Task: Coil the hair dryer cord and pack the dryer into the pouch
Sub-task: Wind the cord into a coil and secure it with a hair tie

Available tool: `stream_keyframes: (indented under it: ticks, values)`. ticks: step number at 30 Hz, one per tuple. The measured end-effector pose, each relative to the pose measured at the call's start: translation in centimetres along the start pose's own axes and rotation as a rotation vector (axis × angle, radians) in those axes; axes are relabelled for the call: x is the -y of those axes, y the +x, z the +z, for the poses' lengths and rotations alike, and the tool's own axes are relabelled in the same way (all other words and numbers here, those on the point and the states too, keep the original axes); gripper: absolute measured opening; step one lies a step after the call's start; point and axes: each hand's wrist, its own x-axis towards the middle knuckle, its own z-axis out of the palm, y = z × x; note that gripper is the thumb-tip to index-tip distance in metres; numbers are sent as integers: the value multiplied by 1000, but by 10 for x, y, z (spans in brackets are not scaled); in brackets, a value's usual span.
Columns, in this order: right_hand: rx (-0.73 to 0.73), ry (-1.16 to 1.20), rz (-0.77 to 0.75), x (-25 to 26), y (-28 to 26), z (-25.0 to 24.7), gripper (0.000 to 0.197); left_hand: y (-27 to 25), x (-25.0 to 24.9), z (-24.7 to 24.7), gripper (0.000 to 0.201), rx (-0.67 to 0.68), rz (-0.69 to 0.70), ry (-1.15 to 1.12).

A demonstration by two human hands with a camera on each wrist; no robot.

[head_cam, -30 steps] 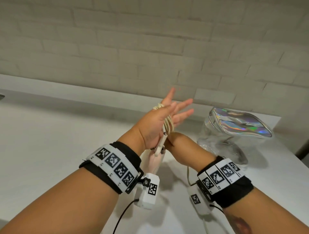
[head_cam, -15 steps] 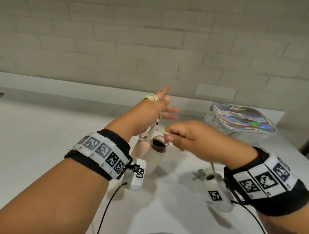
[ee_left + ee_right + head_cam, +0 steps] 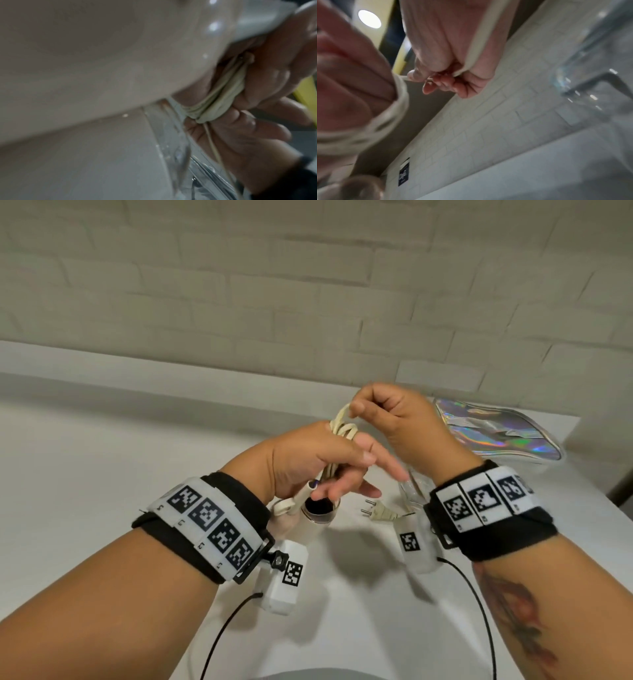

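The cream cord [image 3: 342, 428] is wound in several loops round the fingers of my left hand [image 3: 356, 470], and the thumb lies across the coil. My right hand [image 3: 356, 409] is just above, pinching a loop of cord at the top of the coil. The pale pink hair dryer [image 3: 320, 508] sits right under my left hand with its dark nozzle facing up. The plug [image 3: 376, 510] dangles below my right wrist. In the left wrist view the coil [image 3: 221, 94] is bunched between the fingers beside the dryer body [image 3: 102, 60]. The right wrist view shows the cord [image 3: 481, 40] running into my pinching fingertips [image 3: 440, 78].
The pouch [image 3: 496, 436], clear with a holographic top, stands at the back right of the white counter [image 3: 102, 474], just behind my right hand. A pale brick wall [image 3: 308, 302] runs behind the counter. The counter's right edge falls away past the pouch.
My right hand has swung up from below my left hand to above it, bringing the cord over the fingers. The plug has come into view under my right wrist.
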Motion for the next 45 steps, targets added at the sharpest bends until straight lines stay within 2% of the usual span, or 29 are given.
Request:
stream_keyframes:
  ticks: [2,4,6,8,10,13,16,18,23,24,26,28,29,31,32,33,36,39,41,43,45]
  values:
    - [21,181,181,-5,-4,9,20,3,0,4,41,-44,35,-52]
    - [56,251,340,-10,-12,20,32,9,2,5,48,-167,87,-63]
    - [100,103,335,-19,-17,32,31,14,6,1,50,-307,117,-134]
    - [164,-71,356,-26,-21,40,19,18,7,-4,51,-430,140,-212]
    - [220,-137,352,-32,-27,43,13,21,9,-10,52,-545,176,-259]
    - [280,-358,204,-27,-37,36,17,26,10,-17,55,-617,180,-274]
    - [380,-615,86,-12,-43,23,20,28,10,-26,57,-694,132,-192]
    - [429,-692,12,4,-45,13,21,26,8,-31,56,-660,85,-169]
    - [412,-707,-146,48,-32,-16,21,16,0,-18,35,-412,-98,5]
    - [366,-681,-171,53,-28,-24,22,14,-2,-15,39,-372,-96,50]
    - [247,-667,-169,60,-22,-36,22,10,-2,-16,61,-253,-78,42]
    - [180,-646,-118,59,-17,-41,16,5,-2,-18,79,-70,-68,11]
    - [157,-608,-101,58,-13,-40,14,4,-2,-17,79,15,-68,33]
    - [97,-492,-47,52,-5,-34,13,3,-5,-9,40,109,-53,125]
    - [55,-411,-4,45,-2,-30,14,4,-6,-6,30,115,-48,155]
    - [14,-320,33,37,0,-27,15,5,-7,-3,29,109,-41,157]
    - [-55,-78,160,10,-1,-9,15,5,-10,-5,34,67,45,67]
    - [-34,201,370,-13,-8,17,25,7,-12,-12,37,-34,141,-45]
    - [6,110,409,-24,-17,33,23,9,-9,-17,38,-133,172,-107]
    - [23,-61,317,-28,-29,42,24,12,-7,-22,38,-217,179,-130]
    - [57,-128,256,-24,-37,48,21,14,-3,-27,39,-273,189,-176]
